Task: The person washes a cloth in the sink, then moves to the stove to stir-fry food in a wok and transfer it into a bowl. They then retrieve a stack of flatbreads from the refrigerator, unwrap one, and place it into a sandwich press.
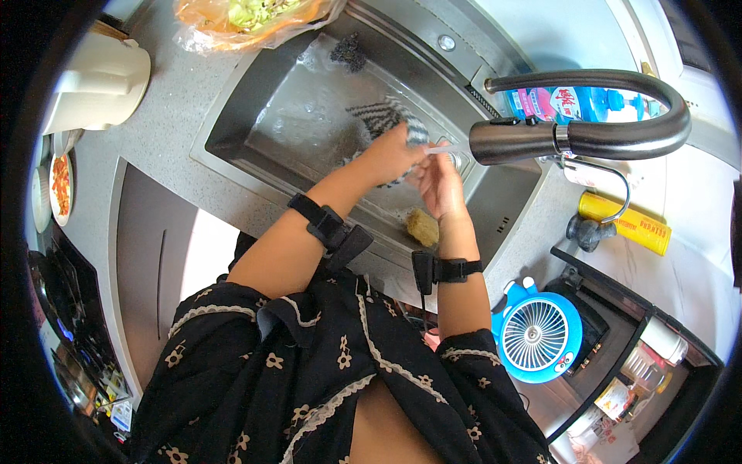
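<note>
Over the sink basin (290,133), my left hand (394,152) grips a grey-and-white striped cloth (382,116), wet and bunched, with one end trailing toward the basin floor. My right hand (439,182) is close against it, thumb up, its fingertips partly hidden behind the left hand and the cloth; its hold on the cloth is unclear. A thin stream of water (442,149) runs from the dark pull-down faucet (513,141) onto both hands. A yellowish sponge (422,227) lies beside my right wrist. Farther off in the basin sits a dark mesh scrubber (348,53).
A plastic bag of shredded greens (261,17) rests at the sink's far left rim. A cream container (98,84) and a plate of food (61,188) stand left. A blue detergent bottle (585,104), yellow canister (625,223), blue fan (534,336) and black rack (643,325) are right.
</note>
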The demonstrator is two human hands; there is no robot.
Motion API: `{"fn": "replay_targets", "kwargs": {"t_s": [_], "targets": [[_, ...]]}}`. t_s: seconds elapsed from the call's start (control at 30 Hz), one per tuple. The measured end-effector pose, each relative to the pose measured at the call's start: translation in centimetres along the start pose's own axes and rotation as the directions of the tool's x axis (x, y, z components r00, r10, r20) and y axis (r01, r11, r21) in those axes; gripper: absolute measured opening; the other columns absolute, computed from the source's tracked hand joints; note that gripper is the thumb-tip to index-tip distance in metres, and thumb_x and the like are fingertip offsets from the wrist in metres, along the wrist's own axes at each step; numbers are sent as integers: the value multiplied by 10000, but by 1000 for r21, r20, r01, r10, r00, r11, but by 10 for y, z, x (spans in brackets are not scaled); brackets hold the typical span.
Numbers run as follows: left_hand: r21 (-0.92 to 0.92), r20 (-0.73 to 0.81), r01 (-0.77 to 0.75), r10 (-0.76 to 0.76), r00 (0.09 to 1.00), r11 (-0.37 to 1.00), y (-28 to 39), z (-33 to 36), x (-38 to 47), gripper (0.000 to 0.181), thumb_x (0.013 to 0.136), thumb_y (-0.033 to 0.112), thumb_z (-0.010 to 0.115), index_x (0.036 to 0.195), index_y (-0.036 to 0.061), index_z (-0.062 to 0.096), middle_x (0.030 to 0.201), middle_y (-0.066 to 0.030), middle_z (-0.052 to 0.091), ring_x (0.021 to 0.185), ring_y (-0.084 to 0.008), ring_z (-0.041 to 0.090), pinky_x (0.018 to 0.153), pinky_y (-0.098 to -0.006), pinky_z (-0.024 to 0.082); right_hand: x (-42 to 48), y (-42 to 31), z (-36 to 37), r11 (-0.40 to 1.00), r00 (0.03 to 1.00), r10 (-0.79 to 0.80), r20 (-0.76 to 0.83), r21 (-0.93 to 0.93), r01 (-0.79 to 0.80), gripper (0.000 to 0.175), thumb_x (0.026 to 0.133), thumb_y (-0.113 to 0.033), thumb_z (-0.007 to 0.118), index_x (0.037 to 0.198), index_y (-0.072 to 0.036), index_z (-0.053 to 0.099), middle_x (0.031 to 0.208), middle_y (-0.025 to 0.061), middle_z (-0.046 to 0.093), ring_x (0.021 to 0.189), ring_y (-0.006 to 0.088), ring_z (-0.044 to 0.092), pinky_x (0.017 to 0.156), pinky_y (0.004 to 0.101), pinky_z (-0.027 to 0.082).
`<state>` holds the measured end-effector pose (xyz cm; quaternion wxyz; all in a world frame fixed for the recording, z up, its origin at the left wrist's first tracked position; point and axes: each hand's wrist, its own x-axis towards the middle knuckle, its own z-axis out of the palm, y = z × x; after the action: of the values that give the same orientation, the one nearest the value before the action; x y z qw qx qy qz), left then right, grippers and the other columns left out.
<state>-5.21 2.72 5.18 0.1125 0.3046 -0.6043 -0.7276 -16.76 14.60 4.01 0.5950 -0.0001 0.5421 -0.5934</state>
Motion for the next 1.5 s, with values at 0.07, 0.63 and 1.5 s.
{"fn": "replay_targets", "kwargs": {"t_s": [0.07, 0.63, 1.5], "targets": [[202, 77, 26, -43, 996, 979, 2, 9, -5, 344, 850, 208, 584, 1103, -12, 506, 981, -112, 606, 883, -170, 569, 798, -310, 461, -9, -10, 26, 975, 1000, 12, 28, 222, -18, 481, 882, -393, 529, 1264, -111, 448, 1081, 65, 581, 974, 215, 564, 845, 398, 442], [-647, 102, 519, -611, 785, 558, -9, -29, -12, 658, 866, 565, 471, 1340, 117, 387, 1324, -159, 450, 1229, -294, 408, 928, -555, 357, -7, -43, 61, 889, 988, -1, 156, 453, -70, 362, 901, -240, 508, 1173, -3, 527, 1138, 169, 598, 1006, 311, 593, 885, 425, 472], [-940, 220, 309, -435, 873, 146, -37, -16, -7, 400, 904, 456, 479, 1027, 86, 570, 985, -91, 625, 889, -251, 615, 786, -432, 499, -14, 12, 83, 55, 789, -549, 275, -930, 363, 390, 798, -361, 641, 1005, -44, 548, 1261, 154, 450, 985, 390, 539, 788, 445, 455]]}}
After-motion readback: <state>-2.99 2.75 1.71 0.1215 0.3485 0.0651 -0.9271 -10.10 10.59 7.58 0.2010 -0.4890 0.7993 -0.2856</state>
